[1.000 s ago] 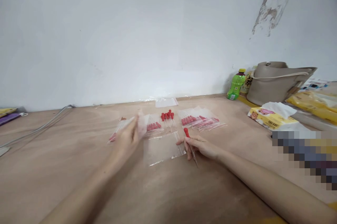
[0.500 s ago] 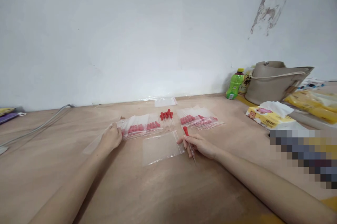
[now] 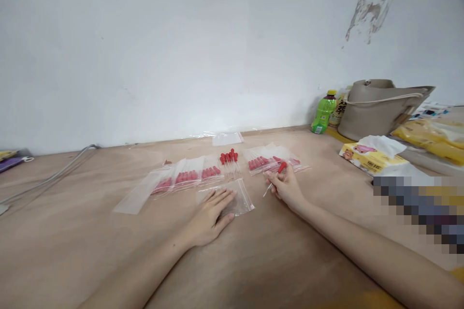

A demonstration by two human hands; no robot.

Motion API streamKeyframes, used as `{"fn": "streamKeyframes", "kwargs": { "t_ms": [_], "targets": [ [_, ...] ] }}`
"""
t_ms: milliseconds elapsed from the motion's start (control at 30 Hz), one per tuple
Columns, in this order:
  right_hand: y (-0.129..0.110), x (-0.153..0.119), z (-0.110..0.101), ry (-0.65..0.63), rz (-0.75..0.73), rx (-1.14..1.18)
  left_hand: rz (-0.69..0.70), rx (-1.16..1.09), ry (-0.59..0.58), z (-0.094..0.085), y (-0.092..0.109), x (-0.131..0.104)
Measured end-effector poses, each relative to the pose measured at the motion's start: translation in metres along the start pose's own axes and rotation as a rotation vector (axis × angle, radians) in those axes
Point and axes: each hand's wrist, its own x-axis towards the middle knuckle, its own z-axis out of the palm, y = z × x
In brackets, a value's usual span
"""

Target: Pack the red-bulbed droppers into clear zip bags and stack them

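Note:
My left hand (image 3: pixel 213 214) lies flat with fingers spread on a clear zip bag (image 3: pixel 242 205), covering most of it. To its right, my right hand (image 3: pixel 286 187) pinches a glass dropper (image 3: pixel 282 167) with a red rubber bulb, its thin tip angled down left. Behind the bag lies a small bunch of loose droppers (image 3: pixel 229 158), red bulbs away from me. Filled zip bags (image 3: pixel 188 175) of droppers overlap in a row on the left. More filled bags (image 3: pixel 259 163) lie on the right, just behind my right hand.
Against the wall lies another flat bag (image 3: pixel 227 139). At the right stand a green bottle (image 3: pixel 324 113), a beige bucket-shaped bag (image 3: pixel 373 113) and a yellow tissue box (image 3: pixel 369 158). A grey cable (image 3: pixel 61 171) crosses the table (image 3: pixel 72 246) at the left.
My left hand has moved right, from the left row of filled bags onto the clear bag. My right hand has shifted right and slightly back, with the dropper now tilted over.

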Motion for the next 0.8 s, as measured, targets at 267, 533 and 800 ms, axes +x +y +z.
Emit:
{"fn": "streamKeyframes", "kwargs": {
  "t_ms": [267,533,800],
  "targets": [
    [0.002,-0.008,0.012,-0.01,0.024,0.116,-0.004,-0.023,-0.033,0.0,0.009,-0.004],
    [-0.005,-0.017,0.021,-0.097,0.332,0.334,-0.008,-0.033,-0.027,0.0,0.008,-0.003],
    [-0.005,0.003,-0.011,-0.428,0.391,0.182,0.009,-0.054,0.007,0.0,0.008,-0.004]
  ]
}}
